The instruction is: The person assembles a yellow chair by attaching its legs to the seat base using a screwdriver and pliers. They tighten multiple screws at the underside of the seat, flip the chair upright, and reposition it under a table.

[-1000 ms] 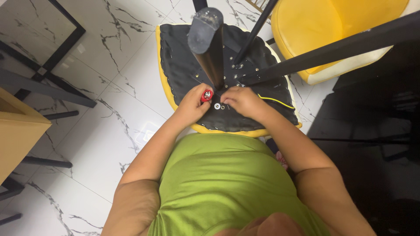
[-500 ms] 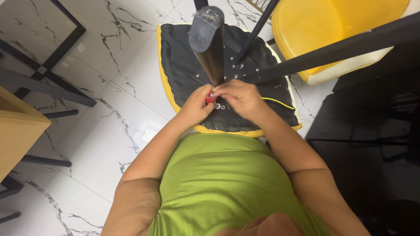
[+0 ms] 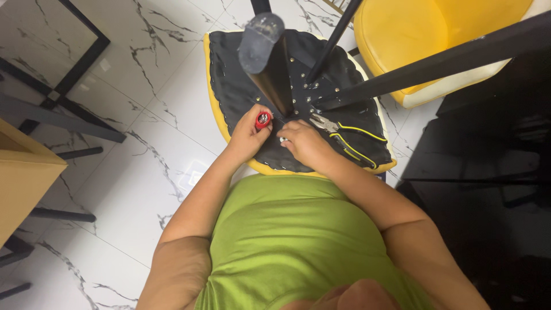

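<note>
Pinched in her left hand (image 3: 248, 133), a small red-handled tool (image 3: 263, 120) met the overturned yellow chair's black underside (image 3: 241, 95); right hand (image 3: 304, 143) pressed there, apparently holding nothing. Light, rigid, best gripped by its handle.

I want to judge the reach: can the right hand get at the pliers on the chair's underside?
Probably yes: the pliers lie just beside the right hand, with nothing between them.

The left hand (image 3: 248, 133) grips a red tool (image 3: 263, 119) on the overturned chair's black underside (image 3: 232, 86), pliers (image 3: 344, 135) beside the right hand (image 3: 304, 143).
</note>
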